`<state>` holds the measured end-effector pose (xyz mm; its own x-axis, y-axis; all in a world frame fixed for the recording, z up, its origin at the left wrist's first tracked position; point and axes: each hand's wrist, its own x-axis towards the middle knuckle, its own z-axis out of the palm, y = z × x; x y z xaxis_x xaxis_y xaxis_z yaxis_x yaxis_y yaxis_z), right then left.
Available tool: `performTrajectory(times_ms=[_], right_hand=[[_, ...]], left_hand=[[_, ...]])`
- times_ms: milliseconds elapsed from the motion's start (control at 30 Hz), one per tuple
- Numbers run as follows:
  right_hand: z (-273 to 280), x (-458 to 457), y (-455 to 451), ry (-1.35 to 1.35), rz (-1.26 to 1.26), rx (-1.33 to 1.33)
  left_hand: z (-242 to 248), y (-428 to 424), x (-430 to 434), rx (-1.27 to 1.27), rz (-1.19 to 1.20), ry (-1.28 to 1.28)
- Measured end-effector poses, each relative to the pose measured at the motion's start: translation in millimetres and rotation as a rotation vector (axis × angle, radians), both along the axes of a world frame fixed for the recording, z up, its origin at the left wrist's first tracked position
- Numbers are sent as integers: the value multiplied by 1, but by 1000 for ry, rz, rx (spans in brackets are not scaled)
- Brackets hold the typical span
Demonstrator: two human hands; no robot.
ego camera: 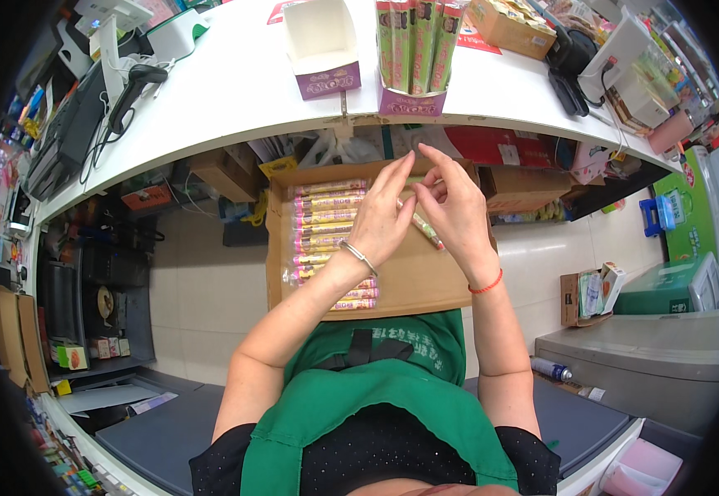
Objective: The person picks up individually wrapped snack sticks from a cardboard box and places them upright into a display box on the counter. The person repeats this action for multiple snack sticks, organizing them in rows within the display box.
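Note:
My left hand (384,214) is raised over a shallow cardboard carton (427,291), fingers stretched forward and thumb apart. Close beside it, my right hand (452,201) has its fingers spread and slightly curled, with nothing visible between them. Below and between the hands is one green wrapped candy stick (426,230); its upper end is partly hidden by the fingers. A column of yellow-and-pink wrapped sticks (325,229) fills the carton's left side. On the counter ahead stand an empty purple display box (328,80) and a second purple box (412,102) holding several upright green sticks (421,49).
The white counter (223,93) curves across in front, its edge just beyond the carton. A barcode scanner (136,87) sits at left, a black handheld device (567,74) at right. Under the counter are a plastic bag (337,149) and a brown box (520,189). A grey cabinet (638,347) stands at right.

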<state>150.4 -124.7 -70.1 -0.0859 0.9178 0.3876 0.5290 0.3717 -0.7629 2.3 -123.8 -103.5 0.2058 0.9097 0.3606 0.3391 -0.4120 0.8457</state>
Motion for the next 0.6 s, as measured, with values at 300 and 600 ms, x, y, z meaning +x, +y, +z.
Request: performTrajectory(times_ms=[300,600], right_hand=[[-37,5,6,-50,-11,-71],[-81,12,13,-137,-9,-187]], left_hand=[[-48,1,5,-148,-24,-69],[-98,-4,16,-423,-48,-221]])
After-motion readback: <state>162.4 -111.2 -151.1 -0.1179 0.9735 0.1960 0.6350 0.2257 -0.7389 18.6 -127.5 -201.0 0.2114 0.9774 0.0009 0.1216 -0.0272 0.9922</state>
